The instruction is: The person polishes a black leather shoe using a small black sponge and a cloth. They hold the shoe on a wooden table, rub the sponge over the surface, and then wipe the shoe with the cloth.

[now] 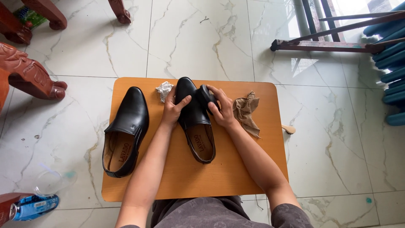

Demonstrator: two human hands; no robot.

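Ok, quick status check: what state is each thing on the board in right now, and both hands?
Left hand: gripping the side of the middle shoe.
Right hand: pressing a black sponge onto that shoe.
Middle shoe: upright on the wooden board, toe pointing away.
Other shoe: upright on the board's left, untouched.
Crumpled paper: balled up by the toe.
Brown cloth: bunched up, lying loose at right.

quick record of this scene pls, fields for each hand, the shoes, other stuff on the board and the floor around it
left hand: steadies the middle shoe at its left side
right hand: presses a black brush on that shoe's top
other shoe: black, lies apart on the left of the board
also on board: crumpled white paper, tan cloth
floor: pale marble tiles, carved wooden furniture legs on the left
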